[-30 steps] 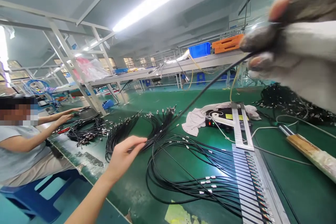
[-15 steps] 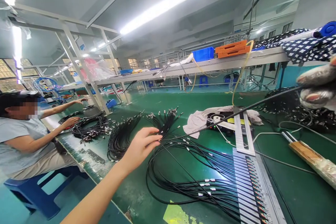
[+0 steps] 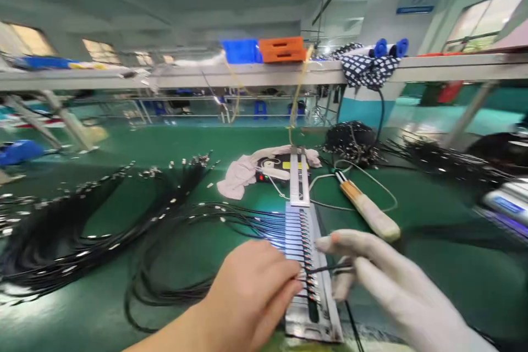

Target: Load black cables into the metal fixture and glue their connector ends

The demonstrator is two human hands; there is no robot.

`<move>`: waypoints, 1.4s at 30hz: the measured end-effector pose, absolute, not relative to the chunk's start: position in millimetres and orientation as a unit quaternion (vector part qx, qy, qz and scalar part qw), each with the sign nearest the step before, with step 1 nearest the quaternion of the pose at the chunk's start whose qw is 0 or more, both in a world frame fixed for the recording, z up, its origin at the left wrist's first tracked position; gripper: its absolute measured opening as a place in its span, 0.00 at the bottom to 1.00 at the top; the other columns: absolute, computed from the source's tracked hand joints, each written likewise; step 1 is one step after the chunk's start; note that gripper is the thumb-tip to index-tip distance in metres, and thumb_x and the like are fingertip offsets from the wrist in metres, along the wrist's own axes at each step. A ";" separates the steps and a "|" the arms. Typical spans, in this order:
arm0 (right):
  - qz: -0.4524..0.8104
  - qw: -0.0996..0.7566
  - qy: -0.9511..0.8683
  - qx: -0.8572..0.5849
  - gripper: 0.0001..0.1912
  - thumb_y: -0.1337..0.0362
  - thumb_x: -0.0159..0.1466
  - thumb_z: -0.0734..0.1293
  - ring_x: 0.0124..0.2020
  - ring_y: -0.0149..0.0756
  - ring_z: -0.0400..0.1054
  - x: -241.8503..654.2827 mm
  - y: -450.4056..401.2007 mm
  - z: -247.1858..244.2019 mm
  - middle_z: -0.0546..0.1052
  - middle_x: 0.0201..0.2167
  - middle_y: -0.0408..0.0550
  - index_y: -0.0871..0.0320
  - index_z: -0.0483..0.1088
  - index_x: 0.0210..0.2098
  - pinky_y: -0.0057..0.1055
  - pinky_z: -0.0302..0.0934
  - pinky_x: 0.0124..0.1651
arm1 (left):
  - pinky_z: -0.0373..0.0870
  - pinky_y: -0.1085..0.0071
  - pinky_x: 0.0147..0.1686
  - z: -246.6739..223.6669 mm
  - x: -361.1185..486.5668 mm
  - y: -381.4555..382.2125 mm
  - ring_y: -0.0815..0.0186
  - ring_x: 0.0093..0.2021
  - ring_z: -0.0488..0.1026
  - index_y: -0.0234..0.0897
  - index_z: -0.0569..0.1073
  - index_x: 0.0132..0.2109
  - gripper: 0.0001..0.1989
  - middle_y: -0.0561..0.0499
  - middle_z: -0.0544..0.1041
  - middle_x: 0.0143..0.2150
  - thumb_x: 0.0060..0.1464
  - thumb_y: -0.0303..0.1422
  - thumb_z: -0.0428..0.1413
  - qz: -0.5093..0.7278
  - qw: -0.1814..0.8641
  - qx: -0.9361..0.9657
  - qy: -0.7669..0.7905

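Over the slotted metal fixture [image 3: 295, 217], my bare left hand [image 3: 259, 286] pinches a black cable [image 3: 325, 268] near its left edge. My right hand [image 3: 371, 272], in a whitish glove, is at the fixture's right side, its thumb and fingers around the cable's other part. Several black cables [image 3: 247, 217] lie in the fixture's slots and loop out to the left. Coloured wire ends show along its right edge. My left hand hides some of the lower slots.
Black cable bundles [image 3: 103, 242] spread over the green table at left. Behind the fixture are a pink cloth [image 3: 239, 176] and a black device. A soldering-iron-like tool with a wrapped handle [image 3: 371, 214] lies at right. A shelf [image 3: 185, 76] runs across the back.
The view has swung right, and the person at left is out of frame. My left hand has moved from the loose cable ends to the fixture; my right hand has come down beside it.
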State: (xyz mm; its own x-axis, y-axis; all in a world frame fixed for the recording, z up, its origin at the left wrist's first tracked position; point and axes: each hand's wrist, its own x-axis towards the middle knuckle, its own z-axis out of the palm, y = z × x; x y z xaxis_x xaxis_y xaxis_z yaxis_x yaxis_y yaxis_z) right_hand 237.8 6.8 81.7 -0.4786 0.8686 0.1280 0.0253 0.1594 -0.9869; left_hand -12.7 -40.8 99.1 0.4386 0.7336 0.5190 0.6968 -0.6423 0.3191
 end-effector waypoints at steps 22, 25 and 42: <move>0.504 0.312 -0.721 -0.359 0.14 0.62 0.71 0.60 0.30 0.31 0.63 234.3 -2.3 12.1 0.71 0.27 0.42 0.58 0.68 0.30 0.29 0.56 0.34 | 0.69 0.79 0.34 28.0 28.5 -62.2 0.72 0.33 0.73 0.43 0.75 0.47 0.09 0.55 0.76 0.34 0.62 0.28 0.55 0.334 0.314 0.719 0.522; 0.536 0.334 -0.694 -0.346 0.07 0.63 0.69 0.62 0.35 0.33 0.67 235.7 -1.4 7.1 0.75 0.34 0.44 0.57 0.71 0.40 0.28 0.61 0.38 | 0.69 0.79 0.33 27.3 29.3 -62.4 0.71 0.33 0.73 0.42 0.75 0.47 0.09 0.54 0.76 0.34 0.62 0.27 0.55 0.341 0.316 0.713 0.525; 0.535 0.264 -0.662 -0.454 0.17 0.65 0.68 0.62 0.24 0.27 0.52 211.0 -20.6 11.8 0.57 0.21 0.36 0.57 0.55 0.23 0.28 0.45 0.28 | 0.67 0.78 0.34 27.2 23.3 -72.9 0.70 0.34 0.72 0.40 0.73 0.43 0.05 0.54 0.75 0.34 0.64 0.32 0.52 0.271 0.370 0.680 0.572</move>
State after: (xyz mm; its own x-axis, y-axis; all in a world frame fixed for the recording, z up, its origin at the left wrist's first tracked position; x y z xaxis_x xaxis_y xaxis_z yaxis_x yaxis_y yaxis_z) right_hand 211.0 -20.6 11.8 -0.4486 0.8834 -0.1358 0.3176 0.0156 -0.9481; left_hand 23.3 -72.9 27.2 0.1989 0.9785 -0.0546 0.5780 -0.0722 0.8129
